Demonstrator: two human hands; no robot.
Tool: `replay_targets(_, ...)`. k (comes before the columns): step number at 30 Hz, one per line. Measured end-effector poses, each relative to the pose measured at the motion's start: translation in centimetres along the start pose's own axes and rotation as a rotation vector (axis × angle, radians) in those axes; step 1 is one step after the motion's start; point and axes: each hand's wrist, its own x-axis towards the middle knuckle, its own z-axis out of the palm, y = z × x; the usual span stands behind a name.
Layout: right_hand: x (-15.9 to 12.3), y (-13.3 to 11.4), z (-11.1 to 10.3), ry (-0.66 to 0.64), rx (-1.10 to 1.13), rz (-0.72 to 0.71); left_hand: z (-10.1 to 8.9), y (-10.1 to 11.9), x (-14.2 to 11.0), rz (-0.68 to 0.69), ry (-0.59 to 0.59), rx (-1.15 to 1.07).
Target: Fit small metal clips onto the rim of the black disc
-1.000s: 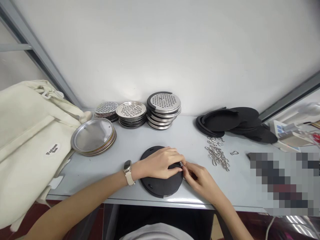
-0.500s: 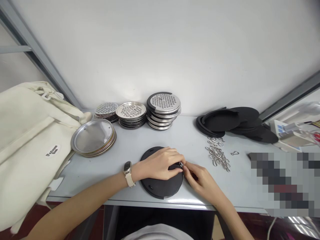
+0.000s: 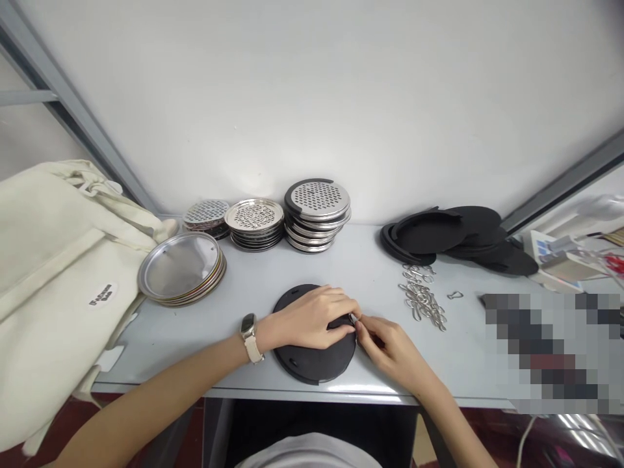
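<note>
A black round disc [image 3: 312, 365] with small slots lies flat near the table's front edge. Across its top rests my left hand [image 3: 326, 317], the fingers curled toward the right rim and the thumb pressing near it, gripping the disc. At that rim my right hand [image 3: 387, 341] pinches a small metal snap clip [image 3: 353, 318], which is mostly covered by the fingertips. The two hands' fingertips meet there. A heap of similar metal clips [image 3: 423, 300] lies to the right, and a single clip [image 3: 455, 295] sits apart from it.
Stacks of perforated metal discs [image 3: 319, 198] stand along the wall. Plain metal plates [image 3: 180, 266] are piled at left, beside a cream bag [image 3: 58, 279]. Black round covers [image 3: 433, 232] overlap at back right. Farther right are a white holder [image 3: 550, 260] and a pixelated patch.
Both hands stay at the disc's right rim with only slight finger movement. The view has shifted a little; the things on the table stand as before.
</note>
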Motion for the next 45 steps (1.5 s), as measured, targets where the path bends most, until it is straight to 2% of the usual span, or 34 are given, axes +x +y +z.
replay_targets(26,-0.08,0.11,0.1,-0.01,0.034,-0.003,-0.09,0.03,-0.1,0.015,-0.039,-0.04)
replay_targets(45,0.12,-0.08,0.0,-0.014,0.068,0.051,-0.08,0.03,-0.08,0.002,-0.046,-0.016)
